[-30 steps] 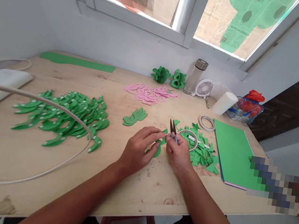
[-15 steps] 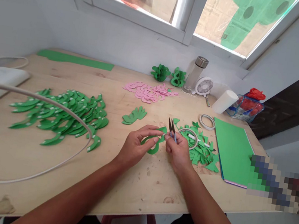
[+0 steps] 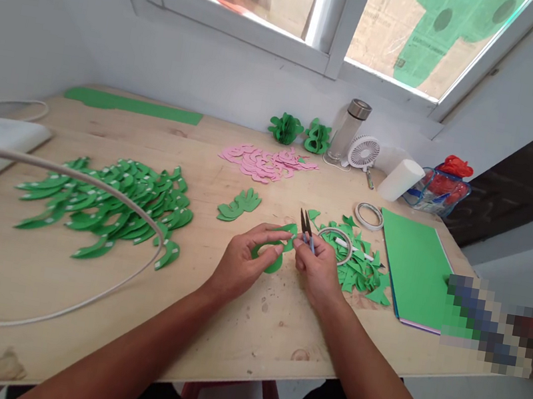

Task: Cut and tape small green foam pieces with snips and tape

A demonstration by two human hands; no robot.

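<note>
My left hand pinches a curved green paper cutout, partly hidden behind the fingers. In my right hand is a pair of small scissors, dark blades pointing up and away from me. The right fingertips also meet the cutout's right end, close to the left fingertips. Beyond the left hand lie scalloped green cutouts. Just right of the right hand, green paper scraps are heaped, with a roll of tape and a white pen on them.
Green cutouts with white tabs are piled at left, crossed by a white cable. Pink cutouts lie farther back. A second tape roll and green sheets are at right. A glass bottle and small fan stand behind.
My left fingers have shifted slightly on the green cutout, and its lower loop shows less. Both hands stay in nearly the same place.
</note>
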